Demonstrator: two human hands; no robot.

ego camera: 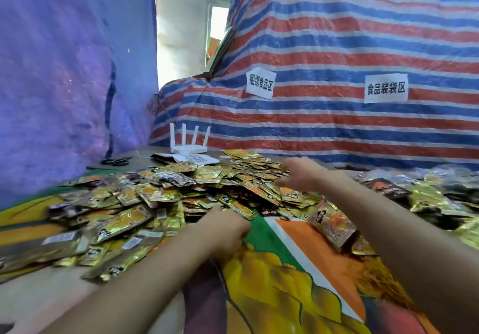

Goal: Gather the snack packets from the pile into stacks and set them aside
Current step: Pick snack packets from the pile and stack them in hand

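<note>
A wide pile of gold and orange snack packets [166, 191] covers the table across the middle of the view. My left hand [225, 227] lies at the pile's near edge, fingers curled down against the colourful cloth [285, 269]; motion blur hides whether it holds a packet. My right hand [300, 173] reaches over the far right part of the pile with fingers spread, touching the packets there. A short stack of packets [331, 226] stands tilted on the cloth under my right forearm.
A white router [188, 143] and white papers [197, 158] sit behind the pile, black scissors [115, 162] at the back left. More dark and gold packets [425, 196] spread at right. Striped tarpaulin [337, 126] walls the back, blue sheeting [64, 87] the left.
</note>
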